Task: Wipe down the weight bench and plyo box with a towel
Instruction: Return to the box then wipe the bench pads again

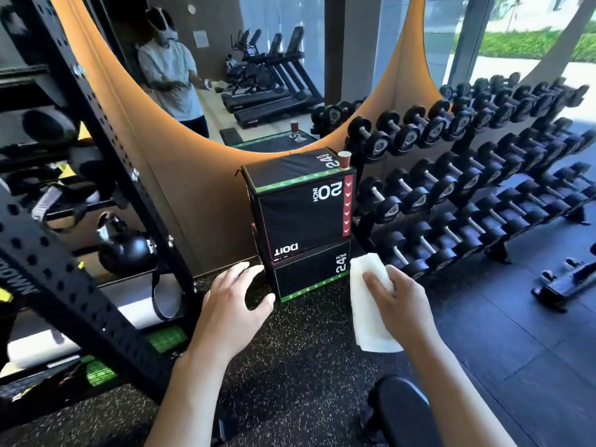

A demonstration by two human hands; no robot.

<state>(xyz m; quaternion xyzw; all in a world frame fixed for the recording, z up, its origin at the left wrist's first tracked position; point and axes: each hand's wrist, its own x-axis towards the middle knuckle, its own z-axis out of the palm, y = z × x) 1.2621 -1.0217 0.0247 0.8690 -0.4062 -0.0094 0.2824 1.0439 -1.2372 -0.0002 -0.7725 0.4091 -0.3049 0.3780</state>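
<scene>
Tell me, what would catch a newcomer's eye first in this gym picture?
Probably the white towel gripped in the right hand low in the middle, with the left hand open beside it. Straight ahead stands a black plyo box marked 20 and 24 inch, with a red paper cup on its top right corner. To the right, a long rack of dumbbells fills the window side.

1. Speckled black rubber floor (306,375), changing to plain dark tiles at right.
2. Two stacked plyo boxes (303,221) stand on the floor against the wall; a red paper cup (343,160) sits upright on the upper box's top, at its right rear corner.
3. A three-tier dumbbell rack (483,188) stands on the floor just right of the boxes.
4. A black perforated storage rack (80,221) stands at left.
</scene>
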